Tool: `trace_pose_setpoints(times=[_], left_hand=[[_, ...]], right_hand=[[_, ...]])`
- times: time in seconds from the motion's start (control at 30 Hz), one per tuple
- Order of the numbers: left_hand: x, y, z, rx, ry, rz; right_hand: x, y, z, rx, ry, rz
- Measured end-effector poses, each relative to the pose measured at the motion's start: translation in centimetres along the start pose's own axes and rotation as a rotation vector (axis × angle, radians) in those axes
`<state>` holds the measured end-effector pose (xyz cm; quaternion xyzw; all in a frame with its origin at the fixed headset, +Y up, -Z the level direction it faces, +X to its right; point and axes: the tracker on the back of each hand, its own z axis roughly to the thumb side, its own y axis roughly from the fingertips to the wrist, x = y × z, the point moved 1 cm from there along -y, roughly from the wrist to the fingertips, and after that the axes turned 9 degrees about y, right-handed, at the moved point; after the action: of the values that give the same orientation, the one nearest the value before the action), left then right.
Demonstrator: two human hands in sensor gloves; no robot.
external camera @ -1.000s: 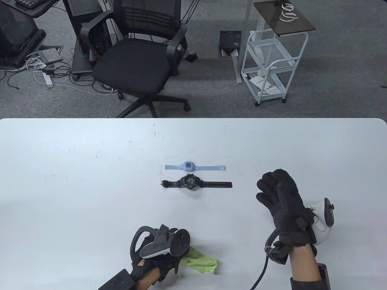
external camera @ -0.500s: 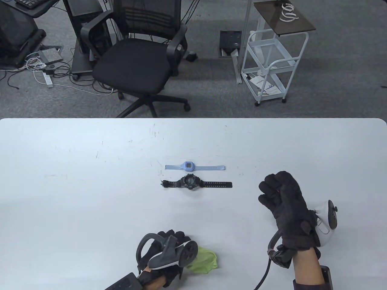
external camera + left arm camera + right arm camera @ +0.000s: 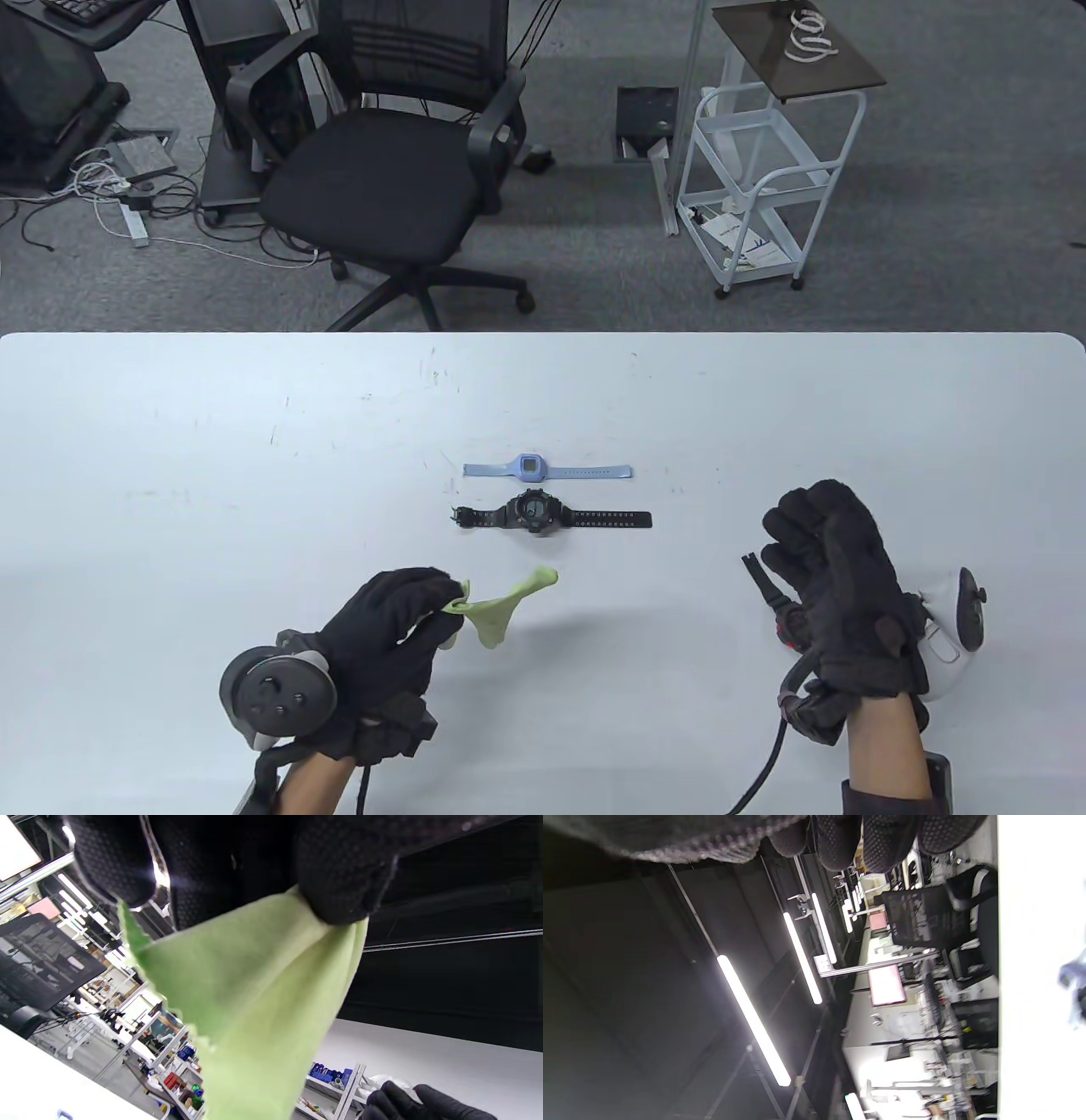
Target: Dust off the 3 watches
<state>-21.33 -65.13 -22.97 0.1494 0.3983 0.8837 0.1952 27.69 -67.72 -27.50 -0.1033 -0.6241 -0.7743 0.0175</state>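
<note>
A light blue watch [image 3: 528, 467] and a black watch [image 3: 534, 512] lie flat side by side at the table's middle. My left hand [image 3: 445, 598] is lifted in front of them and pinches a green cloth [image 3: 501, 613], which hangs off the table. In the left wrist view the cloth [image 3: 254, 1005] hangs from my fingertips [image 3: 339, 878]. My right hand [image 3: 802, 552], at the right, curls around a third watch; only its black strap [image 3: 758, 580] and a red part stick out below the palm. The right wrist view shows just curled fingers [image 3: 882, 840].
The white table [image 3: 212, 441] ends at its far edge. Behind it stand a black office chair [image 3: 382, 170] and a white wire cart [image 3: 764, 187] on the carpet. Cables trail from both wrists at the near edge.
My left hand has picked the green cloth up from the near edge and moved left with its palm turned up. My right hand has shifted slightly right, and a watch strap now shows under it.
</note>
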Motion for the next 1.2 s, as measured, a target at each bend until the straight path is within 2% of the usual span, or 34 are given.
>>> trace_pose_setpoints(times=[0.13,0.23,0.33,0.4,0.53,0.63,0.7,0.73,0.83,0.97,1.07,1.2], left_hand=[[0.4,0.1,0.9,-0.051,-0.006,0.007],[0.3,0.1,1.4,-0.072,0.013,0.01],[0.4,0.2,1.6,-0.085,0.021,0.011],[0.4,0.3,1.7,-0.091,0.02,0.014],[0.4,0.3,1.7,-0.087,0.023,0.013],[0.4,0.2,1.7,-0.08,0.023,0.009],[0.4,0.2,1.7,-0.078,0.02,0.007],[0.5,0.2,1.7,-0.078,0.021,0.006],[0.5,0.2,1.7,-0.077,0.02,0.002],[0.4,0.2,1.7,-0.075,0.018,-0.003],[0.2,0.2,1.5,-0.062,0.019,-0.013],[0.1,0.2,1.2,-0.048,0.028,-0.019]], right_hand=[[-1.0,-0.4,0.2,0.126,0.332,-0.063],[-1.7,-1.4,-0.2,0.303,0.654,-0.087],[-2.1,-2.8,-1.8,0.547,0.96,-0.025],[-2.1,-3.6,-3.7,0.722,1.097,0.047],[-2.0,-4.3,-6.3,0.967,1.275,0.126],[-1.7,-4.7,-8.2,1.08,1.456,0.158],[-1.3,-4.8,-8.7,1.129,1.517,0.181],[-0.7,-4.9,-8.8,1.095,1.612,0.16],[0.6,-5.2,-8.9,1.114,1.784,0.188],[0.8,-5.4,-8.9,1.162,1.782,0.197],[0.0,-5.2,-8.9,1.205,1.657,0.204],[-0.6,-4.6,-8.7,1.13,1.488,0.229]])
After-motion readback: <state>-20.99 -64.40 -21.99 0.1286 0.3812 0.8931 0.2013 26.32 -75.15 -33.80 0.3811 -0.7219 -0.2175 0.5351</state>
